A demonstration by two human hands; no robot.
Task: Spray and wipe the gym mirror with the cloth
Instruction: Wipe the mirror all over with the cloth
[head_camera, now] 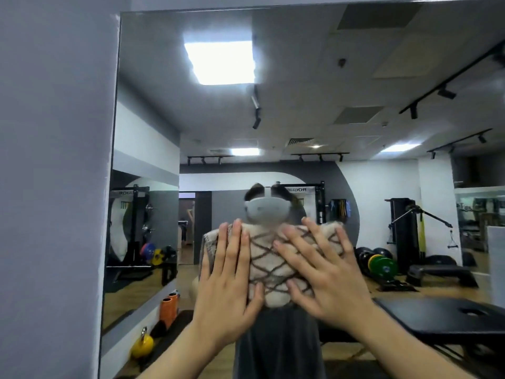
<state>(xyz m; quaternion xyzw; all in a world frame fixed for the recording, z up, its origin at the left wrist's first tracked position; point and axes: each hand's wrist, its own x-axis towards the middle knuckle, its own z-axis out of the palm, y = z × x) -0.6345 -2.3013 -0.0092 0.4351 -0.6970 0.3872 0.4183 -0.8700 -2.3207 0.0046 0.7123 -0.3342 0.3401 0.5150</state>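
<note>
Cloth (269,266) sat at lower centre of frame, flat against mirror (300,105), partly covered by both hands; its left edge showed behind L fingers, lower edge cut by palms. Texture fuzzy, cream w/ brown diamond lattice, shape roughly square, folded. L hand (226,280) pressed left part, fingers straight and close together, thumb out to the right. R hand (322,272) pressed right part, fingers straight, spread apart. Both forearms ran off bottom edge. Reflected person's torso mostly hidden behind hands & cloth; slight motion blur there. Mirror glass smooth, its grey-edged left side met matte grey wall (54,160) at left of frame. Spray bottle: couldn't make out.
</note>
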